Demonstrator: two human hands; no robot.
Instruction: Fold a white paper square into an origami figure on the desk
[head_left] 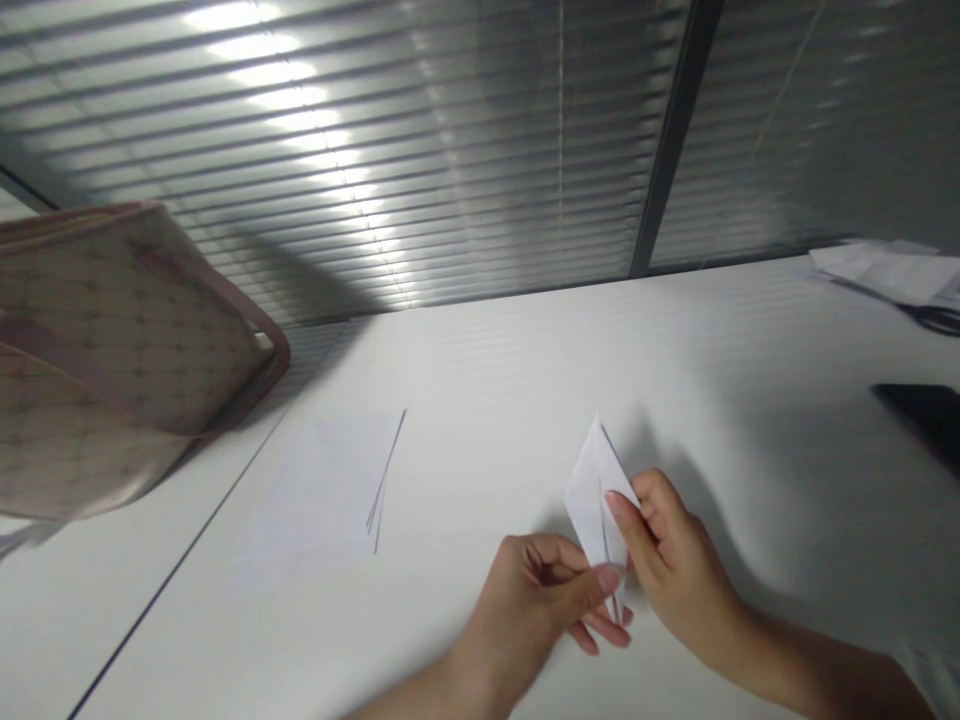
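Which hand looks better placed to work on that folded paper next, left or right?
Probably the right hand: its thumb lies across the middle of the folded white paper, giving it wide contact. The left hand pinches only near the paper's lower tip, so it seems better suited to steadying.

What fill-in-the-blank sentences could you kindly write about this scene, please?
The left hand and the right hand together hold a sheet of white paper that is ____, not flat.
A second sheet of paper lies on the white table to the ____ of the hands.
Beyond the table, the window is covered by horizontal ____.
A patterned bag with ____ trim stands at the edge of the view.

Missing words: folded; left; blinds; pink.
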